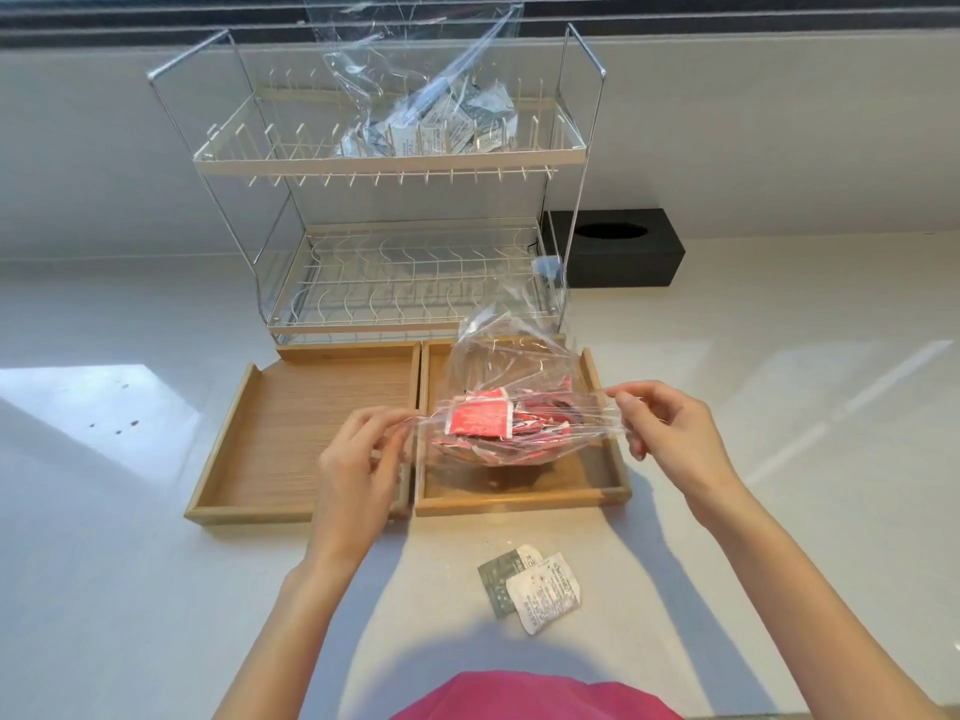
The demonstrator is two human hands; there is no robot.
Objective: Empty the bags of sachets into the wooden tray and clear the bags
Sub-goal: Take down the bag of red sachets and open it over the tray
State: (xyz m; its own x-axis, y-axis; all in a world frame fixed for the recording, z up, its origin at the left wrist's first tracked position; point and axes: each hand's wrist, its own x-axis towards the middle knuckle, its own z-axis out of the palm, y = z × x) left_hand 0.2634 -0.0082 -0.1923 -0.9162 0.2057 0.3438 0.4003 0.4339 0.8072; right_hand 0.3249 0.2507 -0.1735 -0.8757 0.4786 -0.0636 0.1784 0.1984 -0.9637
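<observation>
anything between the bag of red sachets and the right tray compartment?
Nothing visible. The bag of red sachets, pinched at its edges by the left hand and right hand, hangs directly over the right tray compartment, whose bare floor shows beneath it.

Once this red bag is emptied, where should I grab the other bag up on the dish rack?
Likely by its loose open top, which stands above the upper shelf of the dish rack. The white sachets weigh down the bottom, so pinch the upright film with your fingers from the front and lift straight up, clear of the pegs.
</observation>
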